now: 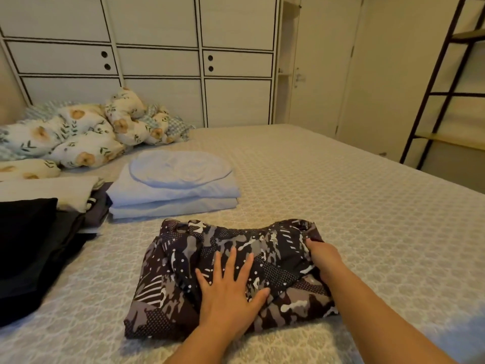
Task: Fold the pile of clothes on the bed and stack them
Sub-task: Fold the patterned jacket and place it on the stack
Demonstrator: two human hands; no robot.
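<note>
Two hands work a folded camouflage-print garment (236, 271) near the bed's (367, 219) front edge | left hand (231, 292) pressing flat, fingers spread, on top | right hand (324, 256) gripping the garment's right side | pale blue folded stack (173, 193) just behind | dark folded clothes (31, 245) at the left edge.

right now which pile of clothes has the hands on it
The camouflage-print bundle nearest the camera; the light blue stack and dark pile lie untouched.
</note>
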